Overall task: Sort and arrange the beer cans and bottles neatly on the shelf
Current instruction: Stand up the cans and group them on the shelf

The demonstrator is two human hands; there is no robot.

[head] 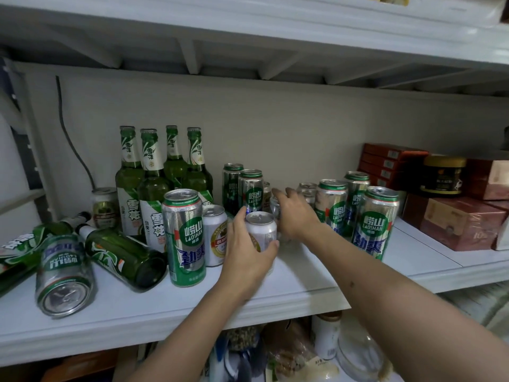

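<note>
White short can [263,230], upright | left hand [248,249] grips it | right hand [296,213] grasp unclear

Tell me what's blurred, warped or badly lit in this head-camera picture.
Head view: wide-angle bend bows the shelf edge; lighting dim and flat; right hand and the cans behind it slightly smeared; left hand and its short white can sharper; items below the shelf blurred.

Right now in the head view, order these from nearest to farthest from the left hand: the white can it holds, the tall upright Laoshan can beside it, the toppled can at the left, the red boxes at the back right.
1. White can, gripped in the left hand.
2. Tall upright Laoshan can, just to its left.
3. Toppled can, far left, on its side.
4. Red boxes, back right.
</note>
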